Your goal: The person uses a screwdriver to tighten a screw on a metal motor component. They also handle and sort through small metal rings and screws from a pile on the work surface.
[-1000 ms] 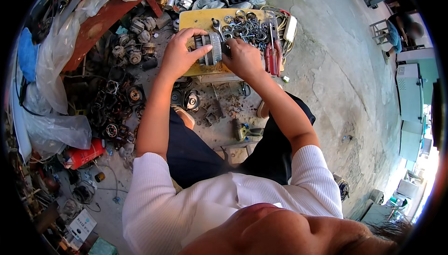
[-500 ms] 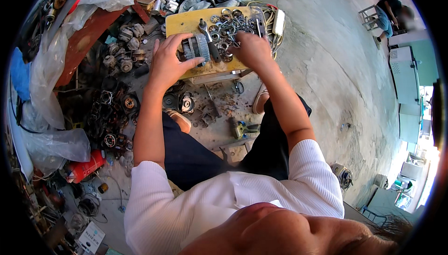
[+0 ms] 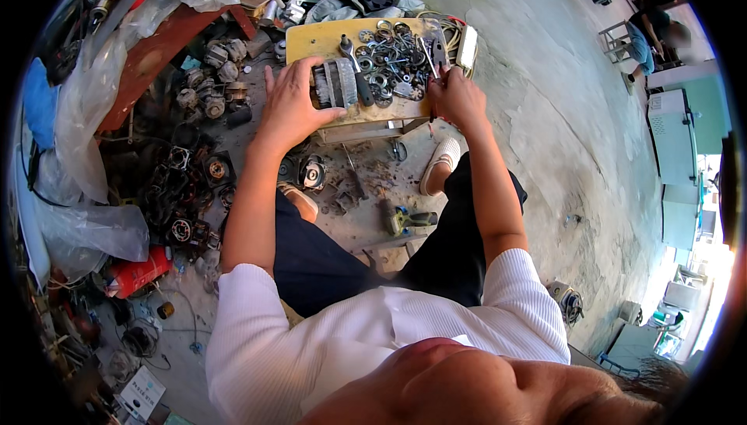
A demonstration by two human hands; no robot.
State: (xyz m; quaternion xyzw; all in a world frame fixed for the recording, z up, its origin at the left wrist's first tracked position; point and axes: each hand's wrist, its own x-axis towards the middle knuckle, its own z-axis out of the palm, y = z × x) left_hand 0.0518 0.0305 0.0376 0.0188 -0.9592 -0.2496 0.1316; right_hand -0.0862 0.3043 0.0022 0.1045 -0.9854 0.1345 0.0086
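On a yellow board-topped bench point(image 3: 307, 38), my left hand point(image 3: 294, 106) curves around a grey ribbed cylindrical part point(image 3: 336, 84), thumb at its near side and fingers at its far side. Just right of that part lies a ratchet wrench point(image 3: 356, 71) with a dark handle. My right hand point(image 3: 459, 100) is at the board's right edge, its fingers closed by a slim silvery rod point(image 3: 426, 57) and a dark-handled tool point(image 3: 440, 53). What those fingers grip is partly hidden. Between the hands lies a pile of metal rings and small parts point(image 3: 389, 51).
A white power strip point(image 3: 466, 47) and coiled cables border the bench's right side. Beneath, a green-and-black power tool point(image 3: 405, 219) rests on the floor near my feet. Motor parts point(image 3: 183, 164) and plastic sheeting point(image 3: 85, 129) crowd the left. A person point(image 3: 657, 28) sits far right.
My right hand has moved right, from over the ring pile to the board's right edge. My left hand stays around the ribbed part. The view has shifted slightly.
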